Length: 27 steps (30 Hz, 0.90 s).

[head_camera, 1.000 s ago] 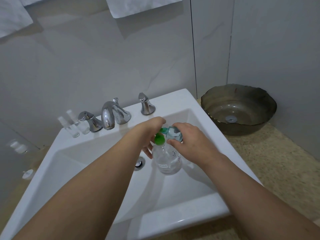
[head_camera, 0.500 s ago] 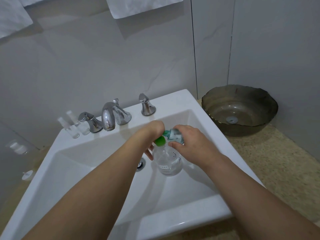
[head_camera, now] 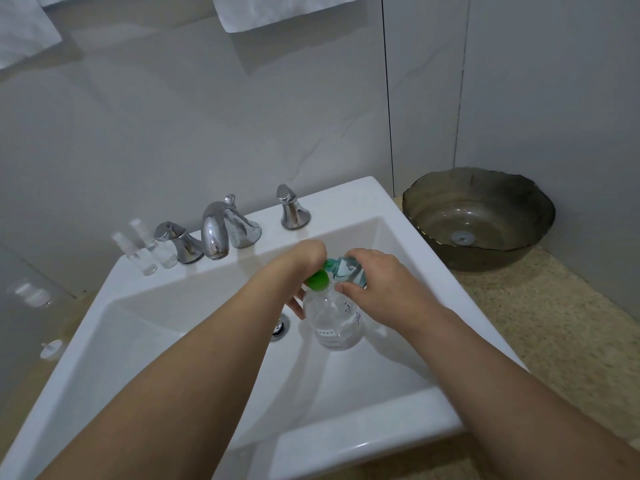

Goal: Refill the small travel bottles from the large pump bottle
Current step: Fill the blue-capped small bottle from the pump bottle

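Clear plastic pump bottle with the bright green pump head (head_camera: 334,318) sits upright down in the white ceramic sink basin (head_camera: 166,327), and looks maybe a third full of clear liquid, hard to say. Left hand (head_camera: 304,268) has its fingers curled over the green pump while the right hand (head_camera: 377,289) has its fingers wrapped around a small clear travel bottle with a teal tint (head_camera: 348,268), tipped at the nozzle, so I'd guess this fill is mid-way. Two more small clear spray bottles (head_camera: 147,249) wait on the sink ledge by the chrome faucet (head_camera: 216,230), and they look pretty much empty, so plenty's left.
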{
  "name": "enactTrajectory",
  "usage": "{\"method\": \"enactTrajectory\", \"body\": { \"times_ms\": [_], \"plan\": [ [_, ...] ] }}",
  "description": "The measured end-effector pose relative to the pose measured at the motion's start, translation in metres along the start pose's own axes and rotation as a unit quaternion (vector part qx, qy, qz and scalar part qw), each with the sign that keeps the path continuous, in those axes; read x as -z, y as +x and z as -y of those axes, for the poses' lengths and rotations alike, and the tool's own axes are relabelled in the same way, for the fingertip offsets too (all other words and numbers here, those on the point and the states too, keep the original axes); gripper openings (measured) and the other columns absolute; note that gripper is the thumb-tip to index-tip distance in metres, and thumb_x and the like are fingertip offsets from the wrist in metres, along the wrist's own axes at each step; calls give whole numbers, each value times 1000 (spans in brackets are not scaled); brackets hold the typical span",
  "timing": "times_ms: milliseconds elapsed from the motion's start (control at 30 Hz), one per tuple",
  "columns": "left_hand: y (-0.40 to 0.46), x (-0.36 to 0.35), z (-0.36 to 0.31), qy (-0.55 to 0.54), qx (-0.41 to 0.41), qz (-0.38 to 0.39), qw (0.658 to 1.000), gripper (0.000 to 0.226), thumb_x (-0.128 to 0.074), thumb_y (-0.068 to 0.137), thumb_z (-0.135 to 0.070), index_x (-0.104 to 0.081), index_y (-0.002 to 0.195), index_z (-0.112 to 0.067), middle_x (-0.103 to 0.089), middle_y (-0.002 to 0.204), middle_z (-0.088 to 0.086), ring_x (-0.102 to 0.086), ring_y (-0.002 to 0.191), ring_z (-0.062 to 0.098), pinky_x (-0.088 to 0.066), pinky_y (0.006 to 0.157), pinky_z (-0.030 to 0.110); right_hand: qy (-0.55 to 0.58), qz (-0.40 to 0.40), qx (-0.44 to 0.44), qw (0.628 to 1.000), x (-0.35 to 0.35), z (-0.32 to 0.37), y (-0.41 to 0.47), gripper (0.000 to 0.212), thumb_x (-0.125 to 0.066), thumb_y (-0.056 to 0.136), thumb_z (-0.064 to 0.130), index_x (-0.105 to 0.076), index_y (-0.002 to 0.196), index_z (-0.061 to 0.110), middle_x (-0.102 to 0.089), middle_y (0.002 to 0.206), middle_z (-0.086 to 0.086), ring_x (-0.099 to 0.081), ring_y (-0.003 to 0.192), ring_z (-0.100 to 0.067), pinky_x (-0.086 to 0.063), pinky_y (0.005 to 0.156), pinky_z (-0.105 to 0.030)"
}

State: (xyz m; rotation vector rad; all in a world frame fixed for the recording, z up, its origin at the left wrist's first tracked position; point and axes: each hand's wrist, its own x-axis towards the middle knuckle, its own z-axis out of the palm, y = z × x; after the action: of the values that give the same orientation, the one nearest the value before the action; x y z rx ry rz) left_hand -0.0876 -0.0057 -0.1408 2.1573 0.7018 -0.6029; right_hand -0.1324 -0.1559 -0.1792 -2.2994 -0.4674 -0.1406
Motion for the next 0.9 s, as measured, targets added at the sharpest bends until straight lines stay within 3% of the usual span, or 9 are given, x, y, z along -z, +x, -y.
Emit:
{"method": "enactTrajectory", "body": {
  "times_ms": [167, 300, 433, 633, 733, 900],
  "plan": [
    [-6, 14, -5, -22, 27, 105, 994, 68, -41, 90, -70, -68, 114, -13, -65, 119, 16, -61, 108, 46, -53, 86, 68, 17, -18, 9, 1000, -1, -2, 0, 47, -63, 89, 39, -48, 131, 22, -56, 120, 5, -42, 93, -3, -35, 81, -19],
    [-9, 19, -7, -25, 32, 130, 991, 73, -39, 90, -76, -67, 117, -13, -63, 123, 17, -57, 115, 48, -47, 93, 72, 23, -17, 6, 1000, 0, -1, 0, 48, -62, 90, 39, -46, 132, 23, -54, 123, 5, -45, 96, -4, -36, 83, -19],
    [-6, 15, -7, -14, 24, 103, 994, 66, -36, 95, -67, -65, 118, -12, -63, 120, 15, -59, 109, 44, -53, 87, 69, 25, -10, -1, 1000, 2, 0, 0, 47, -61, 91, 39, -46, 132, 23, -54, 123, 6, -46, 97, -5, -35, 82, -19],
    [-1, 0, -6, 41, -17, -6, 999, 37, -32, 91, -22, -64, 100, -7, -65, 90, 14, -66, 71, 32, -60, 62, 45, 12, 5, -10, 1000, 0, -2, 1, 41, -63, 89, 37, -50, 125, 20, -56, 114, 1, -47, 91, -11, -36, 77, -23],
    [0, -5, -7, 42, -15, -12, 999, 34, -32, 89, -18, -65, 91, -7, -66, 82, 13, -65, 65, 31, -58, 52, 41, 8, 7, -17, 1000, -1, -5, 1, 41, -64, 89, 36, -49, 124, 20, -56, 114, 1, -47, 90, -11, -37, 77, -24],
    [0, -6, -7, 21, -15, -19, 999, 31, -32, 88, -18, -62, 91, -8, -64, 83, 14, -63, 66, 30, -58, 52, 41, 4, 6, -21, 1000, -2, -4, 2, 44, -65, 89, 37, -48, 126, 22, -55, 114, 5, -44, 90, -7, -36, 76, -22]
  ]
}}
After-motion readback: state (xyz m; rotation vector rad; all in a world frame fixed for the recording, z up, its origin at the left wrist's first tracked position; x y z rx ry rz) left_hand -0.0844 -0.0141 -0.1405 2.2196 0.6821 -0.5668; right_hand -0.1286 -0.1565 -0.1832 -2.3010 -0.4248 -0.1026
